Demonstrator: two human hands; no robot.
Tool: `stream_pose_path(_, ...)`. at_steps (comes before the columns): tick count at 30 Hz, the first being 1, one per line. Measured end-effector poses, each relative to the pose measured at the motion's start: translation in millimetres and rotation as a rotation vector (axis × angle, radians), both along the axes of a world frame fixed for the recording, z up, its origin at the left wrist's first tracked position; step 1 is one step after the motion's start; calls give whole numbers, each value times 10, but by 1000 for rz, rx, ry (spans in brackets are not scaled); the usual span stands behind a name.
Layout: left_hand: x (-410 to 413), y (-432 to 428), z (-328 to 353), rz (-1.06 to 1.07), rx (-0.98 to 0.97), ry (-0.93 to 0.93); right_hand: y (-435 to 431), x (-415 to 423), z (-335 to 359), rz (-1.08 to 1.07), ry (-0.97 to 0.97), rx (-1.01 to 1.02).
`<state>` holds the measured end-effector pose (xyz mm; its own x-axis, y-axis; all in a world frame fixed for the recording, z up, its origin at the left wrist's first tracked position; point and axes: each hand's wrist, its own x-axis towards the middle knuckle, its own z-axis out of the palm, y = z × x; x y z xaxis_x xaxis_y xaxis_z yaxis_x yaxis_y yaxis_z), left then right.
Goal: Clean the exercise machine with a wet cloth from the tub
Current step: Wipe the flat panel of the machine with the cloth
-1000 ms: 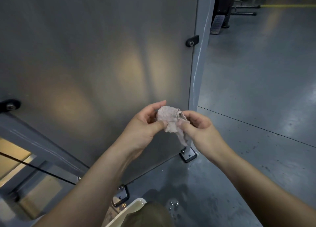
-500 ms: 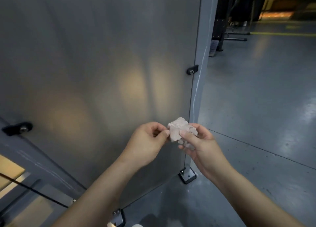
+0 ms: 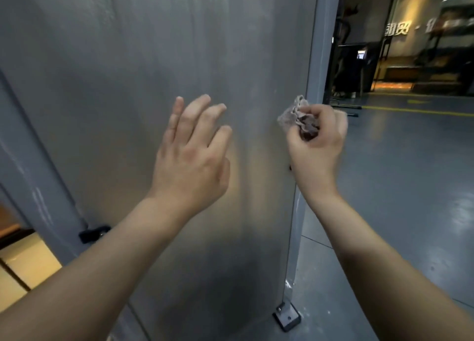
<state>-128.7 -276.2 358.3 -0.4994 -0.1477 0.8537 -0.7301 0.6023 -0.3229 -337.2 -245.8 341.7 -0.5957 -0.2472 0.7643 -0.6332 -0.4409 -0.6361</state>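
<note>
Up by the right edge of the big grey panel (image 3: 128, 71) of the exercise machine: the right hand (image 3: 316, 145), grip curled tight round a crumpled cloth (image 3: 295, 113). Cloth poking out above the fingers, right next to the panel; touching it or not, hard to tell. In front of the panel: the left hand (image 3: 191, 158), grip wide, fingers spread, holding nothing. Down low, a metal foot plate (image 3: 286, 315) on the shiny grey floor (image 3: 410, 186).

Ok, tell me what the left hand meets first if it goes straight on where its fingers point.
Most likely the grey panel: the open left hand aims at it, nothing between. Whether it already touches is unclear.
</note>
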Motion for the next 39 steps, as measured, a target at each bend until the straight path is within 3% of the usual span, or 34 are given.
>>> stream_pose_path(4, 80, -140, 118, 131, -42, -10, -242, 154, -15, -75, 244, 21)
stream_pose_path(9, 124, -271, 68, 145, -126, -27, -187, 83, -56, -49, 300, 28)
stream_pose_path(11, 128, -297, 60, 148, -149, -32, -211, -73, 91, -138, 338, -4)
stream_pose_path(14, 124, -318, 52, 149, -165, -28, -300, -306, 320, -242, 286, 9)
stream_pose_path(22, 108, -353, 35, 190, -182, -40, -505, -361, 479, -276, 405, 85)
stream_pose_path(26, 100, -370, 48, 195, -168, -52, -627, -274, 613, -306, 262, 38)
stream_pose_path(32, 85, -385, 43, 211, -180, -49, -381, -151, 116, -151, 799, 78)
stream_pose_path(36, 75, -378, 45, 208, -171, -47, -492, -378, 604, -284, 388, 39)
stream_pose_path(37, 76, -378, 48, 207, -170, -46, -513, -245, 584, -271, 378, 12)
stream_pose_path(39, 78, -380, 53, 202, -176, -49, -515, 97, 314, -188, 555, -24)
